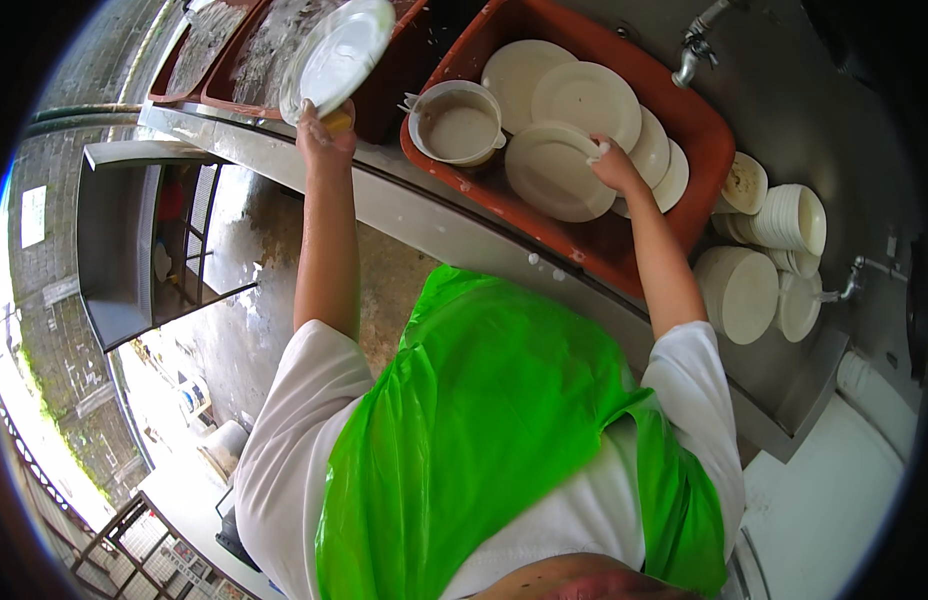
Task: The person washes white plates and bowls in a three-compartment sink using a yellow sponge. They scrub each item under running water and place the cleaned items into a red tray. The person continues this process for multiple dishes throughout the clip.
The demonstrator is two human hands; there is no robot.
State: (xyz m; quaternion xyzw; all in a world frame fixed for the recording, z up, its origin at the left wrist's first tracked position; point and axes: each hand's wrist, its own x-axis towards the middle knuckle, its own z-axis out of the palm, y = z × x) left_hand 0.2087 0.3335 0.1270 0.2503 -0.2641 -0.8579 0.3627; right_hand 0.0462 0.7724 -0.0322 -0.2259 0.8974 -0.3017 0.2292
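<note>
My left hand (326, 138) is closed on the lower rim of a white plate (346, 55), raised and tilted beside the reddish-brown tubs at the left. A yellow sponge (337, 123) shows by its fingers, under the plate. On the right, my right hand (614, 166) grips the edge of another white plate (554, 175) inside a reddish-brown tub (722, 150); white foam clings to its fingers. Several more plates (586, 98) overlap beneath and behind that one. A round plastic container (454, 125) stands at the left end of this tub, with pale contents.
Sudsy tubs (259, 60) line the far left of the steel counter (464, 210). Stacked plates (736, 290) and bowls (794, 220) stand right of the tub, near a tap (852, 280). Another tap (688, 62) is behind it. A green apron (484, 400) covers my front.
</note>
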